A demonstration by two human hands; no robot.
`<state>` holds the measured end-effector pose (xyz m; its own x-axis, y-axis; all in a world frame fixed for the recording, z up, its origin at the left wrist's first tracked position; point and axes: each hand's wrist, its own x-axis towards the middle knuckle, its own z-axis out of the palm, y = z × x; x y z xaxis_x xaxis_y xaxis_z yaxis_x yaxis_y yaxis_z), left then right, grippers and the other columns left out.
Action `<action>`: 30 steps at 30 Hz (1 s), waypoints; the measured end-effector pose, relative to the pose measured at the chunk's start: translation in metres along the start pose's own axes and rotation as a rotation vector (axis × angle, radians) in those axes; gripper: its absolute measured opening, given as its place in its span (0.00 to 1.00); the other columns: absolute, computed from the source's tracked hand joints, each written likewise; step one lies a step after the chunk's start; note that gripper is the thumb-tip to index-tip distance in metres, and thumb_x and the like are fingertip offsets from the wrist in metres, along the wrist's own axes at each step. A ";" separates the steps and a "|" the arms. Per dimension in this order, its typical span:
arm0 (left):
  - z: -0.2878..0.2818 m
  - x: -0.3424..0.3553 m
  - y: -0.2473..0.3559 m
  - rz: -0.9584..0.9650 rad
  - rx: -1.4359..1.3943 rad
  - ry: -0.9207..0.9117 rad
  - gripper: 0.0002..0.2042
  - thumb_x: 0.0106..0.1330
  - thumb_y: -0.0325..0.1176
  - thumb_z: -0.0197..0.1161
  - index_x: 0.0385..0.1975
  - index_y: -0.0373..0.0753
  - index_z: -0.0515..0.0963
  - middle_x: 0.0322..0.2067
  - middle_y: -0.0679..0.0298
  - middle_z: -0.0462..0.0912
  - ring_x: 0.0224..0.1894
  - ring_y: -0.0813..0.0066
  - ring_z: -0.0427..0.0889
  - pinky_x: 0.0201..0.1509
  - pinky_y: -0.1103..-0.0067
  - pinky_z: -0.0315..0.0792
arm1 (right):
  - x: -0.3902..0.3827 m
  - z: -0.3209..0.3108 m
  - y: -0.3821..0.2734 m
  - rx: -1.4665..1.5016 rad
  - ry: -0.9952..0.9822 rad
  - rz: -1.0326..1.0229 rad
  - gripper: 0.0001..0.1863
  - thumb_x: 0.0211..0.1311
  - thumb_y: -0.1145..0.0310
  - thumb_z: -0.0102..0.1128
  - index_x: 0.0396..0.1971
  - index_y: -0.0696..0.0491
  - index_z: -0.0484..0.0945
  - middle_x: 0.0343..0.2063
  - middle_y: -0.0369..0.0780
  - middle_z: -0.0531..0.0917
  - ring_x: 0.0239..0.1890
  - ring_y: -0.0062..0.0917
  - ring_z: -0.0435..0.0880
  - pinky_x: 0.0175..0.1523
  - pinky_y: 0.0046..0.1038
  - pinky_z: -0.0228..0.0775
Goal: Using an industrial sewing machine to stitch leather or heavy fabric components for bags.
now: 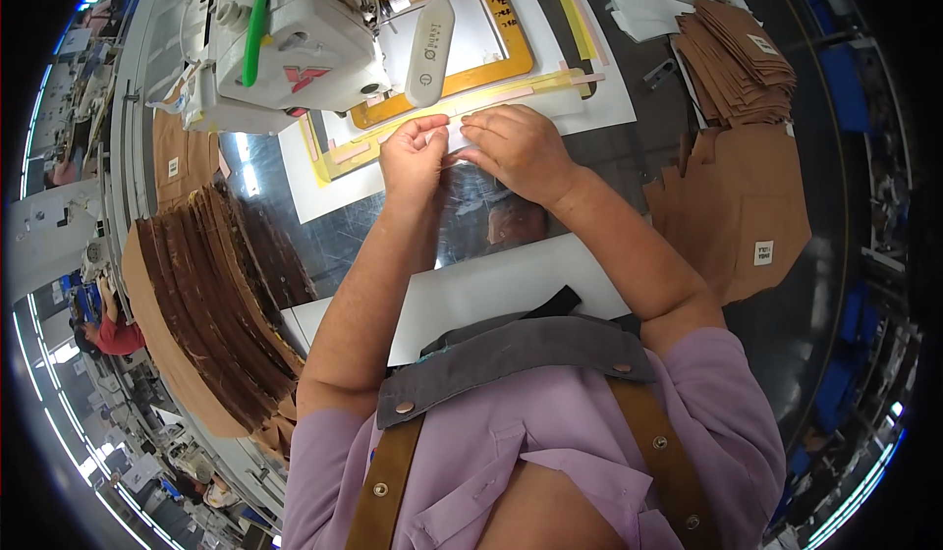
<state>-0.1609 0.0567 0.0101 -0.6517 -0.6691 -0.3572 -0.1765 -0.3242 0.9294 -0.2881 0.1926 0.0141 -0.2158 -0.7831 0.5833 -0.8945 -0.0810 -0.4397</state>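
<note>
My left hand (413, 160) and my right hand (523, 152) meet at the near edge of a white template sheet (614, 103), both with fingers pinched together. Between the fingertips a small whitish bit shows, too covered to name. Yellow and pink strips (351, 151) line the sheet's near side, just beyond my fingers. Farther back lies an orange-yellow frame (521, 44) with handwritten marks around an open window. Over it, a white wand-like device (429, 54) hangs close above my left hand.
A white sewing machine (295, 44) stands at the back left. Brown fabric pieces form a thick stack (211, 304) on the left. More brown pieces (737, 69) and pocketed panels (742, 206) lie on the right. A white sheet (481, 280) borders the table's near edge.
</note>
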 end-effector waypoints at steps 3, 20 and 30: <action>-0.019 0.000 0.000 0.136 0.194 0.122 0.08 0.71 0.25 0.65 0.47 0.31 0.80 0.38 0.60 0.87 0.35 0.80 0.86 0.35 0.84 0.85 | -0.008 -0.010 0.003 -0.087 -0.083 0.015 0.16 0.59 0.62 0.72 0.43 0.55 0.84 0.49 0.40 0.87 0.59 0.32 0.83 0.68 0.39 0.70; -0.038 -0.021 -0.014 0.755 1.409 -0.043 0.43 0.72 0.66 0.48 0.74 0.33 0.61 0.72 0.47 0.66 0.77 0.54 0.60 0.80 0.54 0.46 | -0.017 -0.009 0.018 -0.290 -0.341 0.096 0.38 0.69 0.43 0.58 0.68 0.56 0.69 0.69 0.42 0.72 0.75 0.33 0.64 0.80 0.50 0.43; -0.041 -0.004 -0.007 0.748 1.413 -0.031 0.48 0.68 0.70 0.52 0.72 0.29 0.61 0.67 0.42 0.70 0.72 0.48 0.66 0.78 0.51 0.46 | -0.013 -0.004 0.028 -0.347 -0.376 0.199 0.44 0.70 0.35 0.52 0.71 0.58 0.65 0.69 0.48 0.70 0.76 0.41 0.62 0.81 0.55 0.32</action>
<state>-0.1267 0.0337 0.0010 -0.9119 -0.3670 0.1835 -0.3236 0.9182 0.2285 -0.3115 0.2025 -0.0031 -0.2959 -0.9340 0.2002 -0.9411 0.2491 -0.2285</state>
